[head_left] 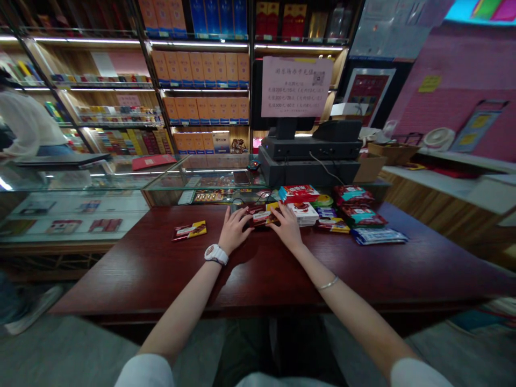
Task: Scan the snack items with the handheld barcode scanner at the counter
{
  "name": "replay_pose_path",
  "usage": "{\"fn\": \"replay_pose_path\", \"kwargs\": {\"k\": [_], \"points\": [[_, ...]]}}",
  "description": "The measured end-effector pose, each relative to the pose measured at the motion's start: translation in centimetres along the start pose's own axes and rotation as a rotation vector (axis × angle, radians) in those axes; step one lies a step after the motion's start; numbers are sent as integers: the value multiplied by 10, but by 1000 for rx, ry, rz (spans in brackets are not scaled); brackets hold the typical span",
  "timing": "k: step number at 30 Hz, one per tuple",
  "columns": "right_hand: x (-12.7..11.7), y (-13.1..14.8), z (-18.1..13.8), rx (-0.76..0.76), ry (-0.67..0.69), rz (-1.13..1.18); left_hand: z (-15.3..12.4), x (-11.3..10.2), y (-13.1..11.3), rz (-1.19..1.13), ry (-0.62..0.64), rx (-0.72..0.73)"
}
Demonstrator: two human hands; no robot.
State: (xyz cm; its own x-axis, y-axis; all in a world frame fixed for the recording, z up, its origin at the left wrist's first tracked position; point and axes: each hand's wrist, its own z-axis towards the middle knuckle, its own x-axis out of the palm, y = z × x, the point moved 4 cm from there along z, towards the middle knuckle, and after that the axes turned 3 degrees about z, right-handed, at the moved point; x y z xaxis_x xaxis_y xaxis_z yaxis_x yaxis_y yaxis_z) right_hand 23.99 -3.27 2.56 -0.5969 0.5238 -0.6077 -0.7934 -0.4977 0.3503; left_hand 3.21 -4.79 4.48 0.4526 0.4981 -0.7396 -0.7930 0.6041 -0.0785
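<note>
Between my two hands a brown and yellow snack packet [261, 216] lies lengthwise at the back of the dark red-brown table. My left hand [234, 231] closes on its left end, with thumb and fingers at the wrapper. At the right end, my right hand [287, 227] holds the yellow part under its fingers. A similar snack packet [189, 231] rests alone to the left. Just right of my right hand is a stack of white boxes [305, 215], with a red box [298, 193] behind it.
Brown and teal snack bags [365, 216], a blue and white packet [379, 236] and another brown-yellow packet [334, 225] lie on the right. A glass display case [201, 166] and cash register [310, 156] stand behind the table [258, 285]. A person [34, 121] is at far left.
</note>
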Motion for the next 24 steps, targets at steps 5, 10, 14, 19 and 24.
{"fn": "replay_pose_path", "kwargs": {"k": [5, 10, 14, 19, 24], "points": [[-17, -12, -5, 64, -80, 150, 12, 2, -25, -61, -18, -24], [-51, -25, -12, 90, -135, 32, 29, 3, -52, -118, -39, -24], [-81, -41, -20, 92, -127, -101, 43, 15, -75, -130, -1, 20], [-110, -76, -38, 135, -143, -166, 60, 45, -109, -160, 58, 89], [-137, -113, -58, 159, -194, -180, 77, 71, -148, -196, 97, 137]]}}
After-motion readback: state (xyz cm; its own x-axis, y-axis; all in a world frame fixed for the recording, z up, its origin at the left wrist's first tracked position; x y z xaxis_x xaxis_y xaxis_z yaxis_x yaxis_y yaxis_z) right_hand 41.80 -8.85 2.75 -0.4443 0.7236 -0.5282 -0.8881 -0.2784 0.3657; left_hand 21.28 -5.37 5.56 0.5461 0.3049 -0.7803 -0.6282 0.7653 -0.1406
